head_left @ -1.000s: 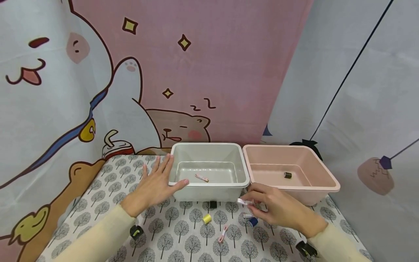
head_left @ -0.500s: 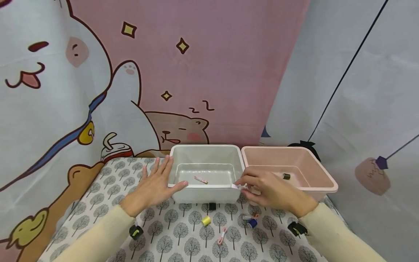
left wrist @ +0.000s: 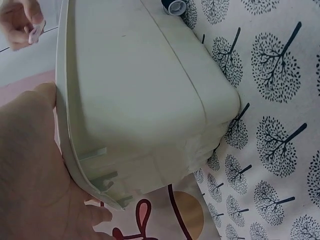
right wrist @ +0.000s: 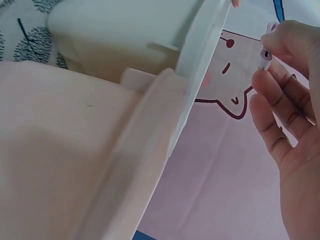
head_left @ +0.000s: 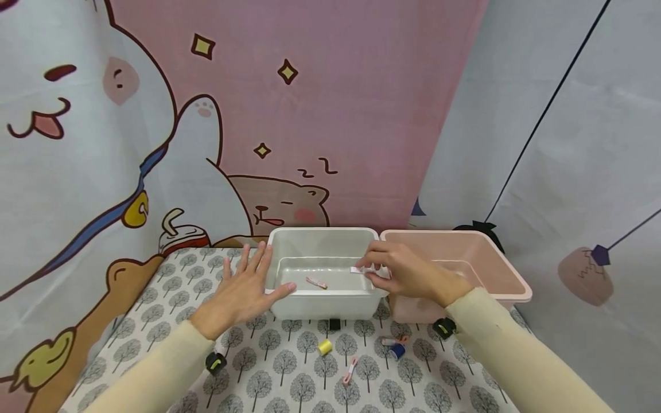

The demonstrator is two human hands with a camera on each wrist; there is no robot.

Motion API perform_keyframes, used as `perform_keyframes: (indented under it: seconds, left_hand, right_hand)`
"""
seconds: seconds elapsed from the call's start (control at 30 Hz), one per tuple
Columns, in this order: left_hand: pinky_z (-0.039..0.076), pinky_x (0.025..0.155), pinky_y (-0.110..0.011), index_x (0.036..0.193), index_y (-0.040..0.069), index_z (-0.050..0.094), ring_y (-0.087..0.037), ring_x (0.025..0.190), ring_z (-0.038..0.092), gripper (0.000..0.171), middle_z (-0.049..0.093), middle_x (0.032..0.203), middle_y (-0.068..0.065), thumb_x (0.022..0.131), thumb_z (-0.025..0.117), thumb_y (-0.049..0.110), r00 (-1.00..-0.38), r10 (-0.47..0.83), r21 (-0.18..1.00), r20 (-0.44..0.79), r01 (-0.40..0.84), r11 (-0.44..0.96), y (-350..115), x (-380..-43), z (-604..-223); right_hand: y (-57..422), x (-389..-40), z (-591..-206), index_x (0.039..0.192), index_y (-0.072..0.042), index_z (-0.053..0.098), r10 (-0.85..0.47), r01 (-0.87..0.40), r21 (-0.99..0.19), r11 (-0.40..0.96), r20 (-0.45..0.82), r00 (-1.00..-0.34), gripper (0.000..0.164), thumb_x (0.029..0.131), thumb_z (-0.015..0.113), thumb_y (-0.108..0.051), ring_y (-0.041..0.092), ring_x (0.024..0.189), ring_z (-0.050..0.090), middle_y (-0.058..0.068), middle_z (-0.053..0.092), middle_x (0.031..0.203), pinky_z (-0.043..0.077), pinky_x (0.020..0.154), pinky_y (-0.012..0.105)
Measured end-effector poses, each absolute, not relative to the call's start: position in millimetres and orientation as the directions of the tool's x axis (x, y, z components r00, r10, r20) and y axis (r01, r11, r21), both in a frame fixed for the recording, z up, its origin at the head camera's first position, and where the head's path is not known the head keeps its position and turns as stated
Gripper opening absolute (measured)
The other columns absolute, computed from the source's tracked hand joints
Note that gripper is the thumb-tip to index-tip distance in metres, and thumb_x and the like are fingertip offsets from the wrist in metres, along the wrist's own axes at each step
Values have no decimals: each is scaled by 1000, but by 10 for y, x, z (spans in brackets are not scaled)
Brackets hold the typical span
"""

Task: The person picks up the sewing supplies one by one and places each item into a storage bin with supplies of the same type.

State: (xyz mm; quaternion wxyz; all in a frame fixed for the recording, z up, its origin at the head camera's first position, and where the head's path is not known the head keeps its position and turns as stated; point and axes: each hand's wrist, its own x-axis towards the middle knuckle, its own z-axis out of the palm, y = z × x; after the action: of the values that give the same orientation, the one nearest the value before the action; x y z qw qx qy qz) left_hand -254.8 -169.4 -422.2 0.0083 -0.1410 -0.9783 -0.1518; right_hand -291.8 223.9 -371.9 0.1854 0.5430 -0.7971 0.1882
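My left hand [head_left: 242, 295] lies with fingers spread and straight along the left rim of the white plastic bin [head_left: 325, 293]. Over the right part of that bin, my right hand [head_left: 405, 274] pinches a small pale lilac skein of embroidery thread [right wrist: 265, 61] between thumb and fingertips. In the right wrist view the skein is above rim level, its looped end upward. A pink skein [head_left: 316, 282] lies on the bin floor. On the cloth in front are a yellow thread spool [head_left: 325, 347], a blue spool [head_left: 397, 351] and another pink skein [head_left: 350, 371].
The pink bin [head_left: 508, 296] stands right beside the white one, partly covered by my right arm. A black spool [head_left: 334, 324] sits close to the white bin's front. One more skein [head_left: 389, 341] lies behind the blue spool. A printed curtain [head_left: 361, 115] hangs behind.
My right hand has carried the pale skein up from in front of the bins, leftward and over the white bin's rim. The left hand stays at the rim.
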Motion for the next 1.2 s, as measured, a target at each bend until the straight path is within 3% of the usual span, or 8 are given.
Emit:
perform_keyframes:
  seconds: [0.3,0.47,0.73,1.2]
  left_hand:
    - [-7,139,-84,187,11,5,-45,184,-5,117,-1,197,-8,110,42,90,-955,287,257,71,295,920,-1698,-2575,-4244]
    - [-6,139,-85,187,10,8,-45,184,-2,119,1,197,-8,108,39,93,-954,287,248,81,298,922,-1705,-2574,-4266]
    - [-4,140,-84,188,9,10,-44,184,0,123,1,197,-8,106,33,98,-958,278,243,77,288,926,-1697,-2583,-4289]
    - [-5,139,-86,187,10,5,-45,184,1,120,1,197,-8,108,36,95,-956,287,250,65,294,922,-1704,-2602,-4284]
  right_hand:
    - [2059,-3128,-3599,123,-13,90,-798,-877,-121,464,372,-474,24,102,84,-5,12,89,76,1,80,114,67,79,27]
    - [1933,-3260,-3556,122,-11,90,-796,-868,-168,467,349,-495,23,102,82,-3,17,91,77,3,81,111,69,80,35]
    - [1730,-3490,-3580,122,-14,91,-775,-839,-176,515,322,-544,24,101,82,-6,15,91,76,2,79,103,64,79,28]
    - [1455,-3797,-3633,124,-13,90,-762,-801,-210,560,248,-598,22,105,79,-8,18,98,80,6,82,110,69,89,34]
